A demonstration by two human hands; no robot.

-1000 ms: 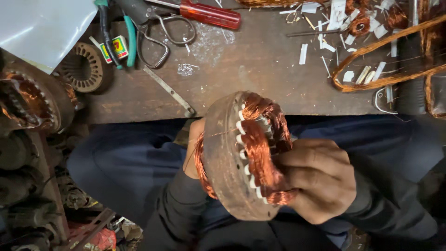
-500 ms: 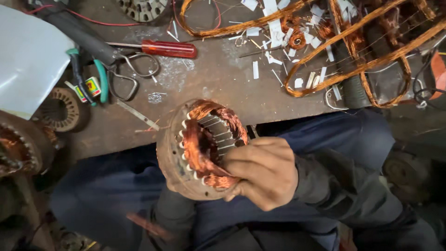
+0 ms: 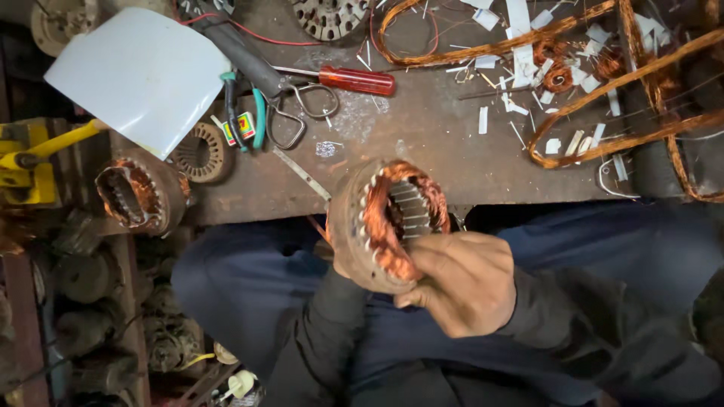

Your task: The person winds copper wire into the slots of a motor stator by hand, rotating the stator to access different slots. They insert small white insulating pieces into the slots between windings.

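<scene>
Your right hand [image 3: 464,283] grips the rusty round motor stator with copper windings [image 3: 388,222] by its near rim, over your lap, just below the worn wooden bench [image 3: 437,151]. Your left hand [image 3: 339,260], mostly hidden behind it, seems to cup its underside.

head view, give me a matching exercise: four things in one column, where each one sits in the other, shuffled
Things:
1. stator
2. screwdriver
3. white sheet
4. copper loops

Places:
A. bench, top left
B. bench, right side
C. held in both hands over the lap
D. bench, top middle, beside the scissors

Pairs: 1-C, 2-D, 3-A, 4-B
</scene>
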